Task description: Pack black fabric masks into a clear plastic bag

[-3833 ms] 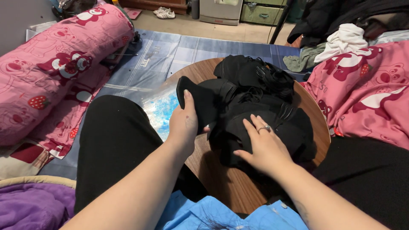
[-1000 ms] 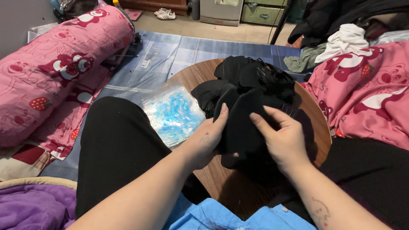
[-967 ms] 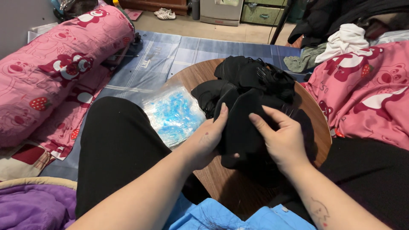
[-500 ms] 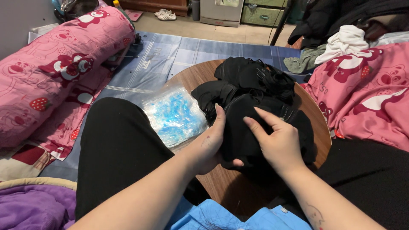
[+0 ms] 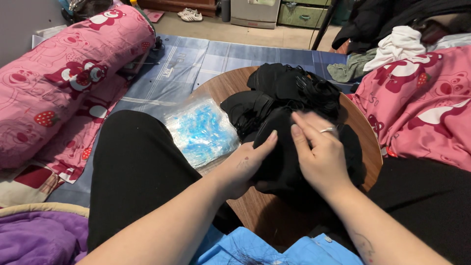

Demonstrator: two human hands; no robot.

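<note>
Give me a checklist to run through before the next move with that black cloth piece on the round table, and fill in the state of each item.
1. Both hands on the piece: ok. The left hand and the right hand press on the black cloth piece.
2. Piece resting on the round wooden table: ok.
3. Pile of black pieces apart from the one in hand: not ok, they touch.
4. Plastic bag with blue contents out of the hands' way: ok, it lies left of them.
5. Piece folded evenly: cannot tell, black on black hides the edges.
</note>
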